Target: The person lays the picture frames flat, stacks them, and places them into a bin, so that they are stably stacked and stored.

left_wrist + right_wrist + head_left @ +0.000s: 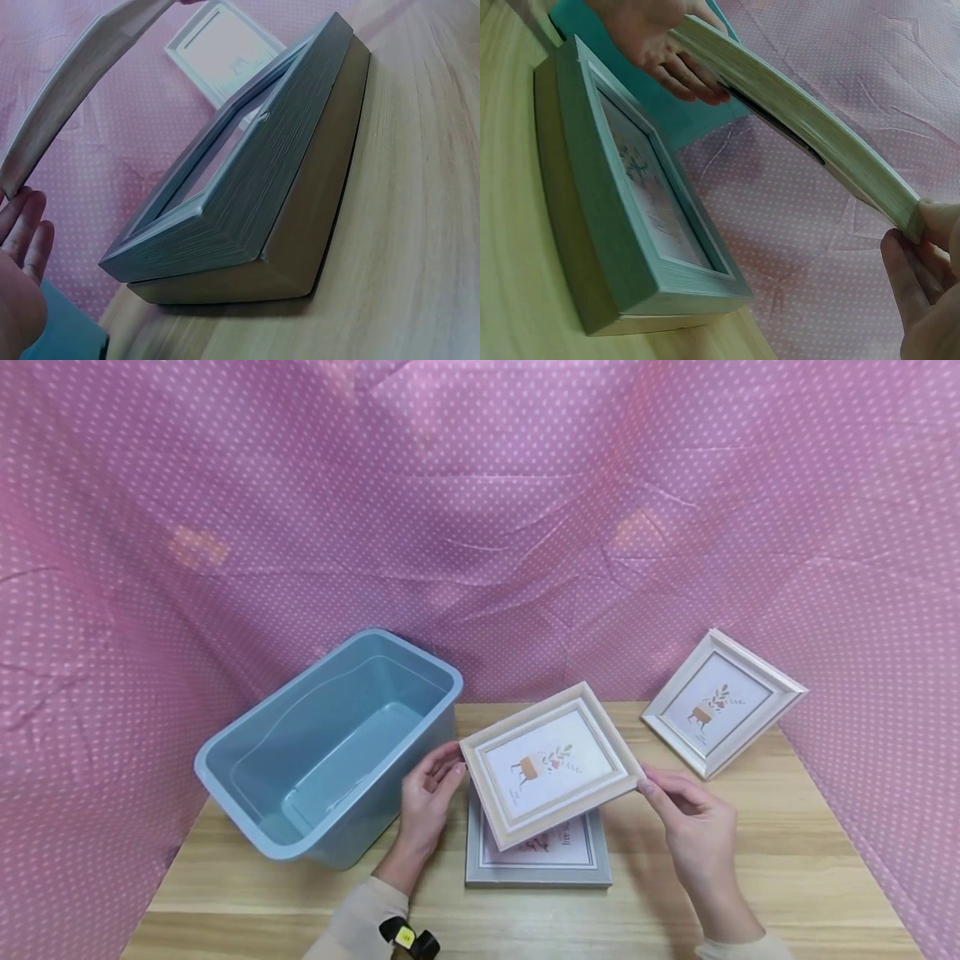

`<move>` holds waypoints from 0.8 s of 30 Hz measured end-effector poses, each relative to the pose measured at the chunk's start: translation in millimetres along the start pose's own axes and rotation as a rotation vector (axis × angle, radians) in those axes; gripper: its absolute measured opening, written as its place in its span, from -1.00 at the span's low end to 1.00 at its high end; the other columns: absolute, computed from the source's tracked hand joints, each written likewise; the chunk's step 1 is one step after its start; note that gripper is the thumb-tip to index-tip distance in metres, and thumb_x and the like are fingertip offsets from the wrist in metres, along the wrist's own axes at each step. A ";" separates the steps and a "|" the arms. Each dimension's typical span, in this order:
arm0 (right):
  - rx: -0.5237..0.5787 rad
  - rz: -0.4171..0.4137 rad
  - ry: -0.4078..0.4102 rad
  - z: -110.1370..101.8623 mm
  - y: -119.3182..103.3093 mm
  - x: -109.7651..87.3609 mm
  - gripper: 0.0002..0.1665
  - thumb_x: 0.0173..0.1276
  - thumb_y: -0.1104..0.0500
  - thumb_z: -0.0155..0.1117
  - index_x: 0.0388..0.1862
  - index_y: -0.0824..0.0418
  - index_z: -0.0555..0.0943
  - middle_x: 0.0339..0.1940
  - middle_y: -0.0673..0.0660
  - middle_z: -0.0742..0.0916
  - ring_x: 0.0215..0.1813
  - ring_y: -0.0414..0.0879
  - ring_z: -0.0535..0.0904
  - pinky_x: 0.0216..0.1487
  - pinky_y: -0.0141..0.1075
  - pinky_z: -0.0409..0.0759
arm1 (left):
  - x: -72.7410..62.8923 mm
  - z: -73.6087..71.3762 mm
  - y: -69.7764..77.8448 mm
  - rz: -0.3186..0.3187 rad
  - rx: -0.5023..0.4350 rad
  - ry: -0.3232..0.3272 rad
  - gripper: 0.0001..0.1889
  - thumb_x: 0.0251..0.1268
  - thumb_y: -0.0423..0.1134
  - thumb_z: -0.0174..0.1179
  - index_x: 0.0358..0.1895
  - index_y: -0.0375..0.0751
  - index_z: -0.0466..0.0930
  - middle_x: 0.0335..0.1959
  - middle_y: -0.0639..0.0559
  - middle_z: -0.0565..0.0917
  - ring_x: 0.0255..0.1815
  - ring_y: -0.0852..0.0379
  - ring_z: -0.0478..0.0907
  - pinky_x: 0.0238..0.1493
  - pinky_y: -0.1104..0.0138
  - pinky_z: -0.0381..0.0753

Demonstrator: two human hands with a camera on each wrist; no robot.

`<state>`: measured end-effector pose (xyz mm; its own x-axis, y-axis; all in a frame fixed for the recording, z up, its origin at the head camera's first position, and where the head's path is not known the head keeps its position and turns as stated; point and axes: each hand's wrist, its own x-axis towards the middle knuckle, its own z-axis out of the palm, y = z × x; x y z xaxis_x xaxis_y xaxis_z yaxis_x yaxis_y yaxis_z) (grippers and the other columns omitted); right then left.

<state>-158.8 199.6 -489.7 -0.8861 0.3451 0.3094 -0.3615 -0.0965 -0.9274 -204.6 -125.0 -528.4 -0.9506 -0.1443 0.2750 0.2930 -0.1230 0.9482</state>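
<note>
A cream picture frame (551, 764) with a plant print is held tilted in the air between both hands. At its right corner, my right hand (693, 827) pinches the edge between thumb and fingers. My left hand (426, 802) holds the opposite corner, its fingers (686, 79) reaching under the frame in the right wrist view. Below lies a grey picture frame (538, 878), partly covered by the raised one in the head view. In the left wrist view this grey frame rests on a tan layer (315, 217), perhaps another frame; a gap separates it from the raised frame.
A blue-grey plastic bin (330, 760) stands on the left of the wooden table (757, 860), with nothing visible inside. Another white picture frame (723, 702) stands propped at the back right. Pink dotted cloth (480, 527) hangs behind and along both sides.
</note>
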 end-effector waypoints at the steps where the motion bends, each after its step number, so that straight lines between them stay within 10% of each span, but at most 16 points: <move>1: -0.003 0.006 0.010 0.1 0.7 -1.7 -0.82 0.25 0.69 0.38 -0.15 0.73 0.69 -0.15 0.10 0.92 -0.07 -0.19 0.87 0.10 -0.34 0.79 | 0.3 -0.1 0.3 -0.003 0.004 -0.009 -0.55 0.39 -0.62 0.20 0.32 -0.69 0.49 0.28 -0.63 0.60 0.12 0.34 0.72 0.27 0.48 0.70; 24: -0.096 0.058 0.135 4.6 11.5 -44.9 -0.85 0.25 0.63 0.45 -0.18 0.66 0.74 -0.21 0.01 0.91 -0.07 -0.23 0.86 0.07 -0.44 0.79 | 11.6 2.9 5.6 -0.102 0.167 -0.051 -0.56 0.46 -0.50 0.27 0.35 -0.51 0.55 0.27 -0.43 0.68 0.33 -0.28 0.65 0.29 0.53 0.64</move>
<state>-124.6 178.7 -513.3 -0.8553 0.4643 0.2300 -0.2757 -0.0321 -0.9607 -214.3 -124.6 -519.4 -0.9797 -0.0891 0.1798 0.1777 0.0307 0.9836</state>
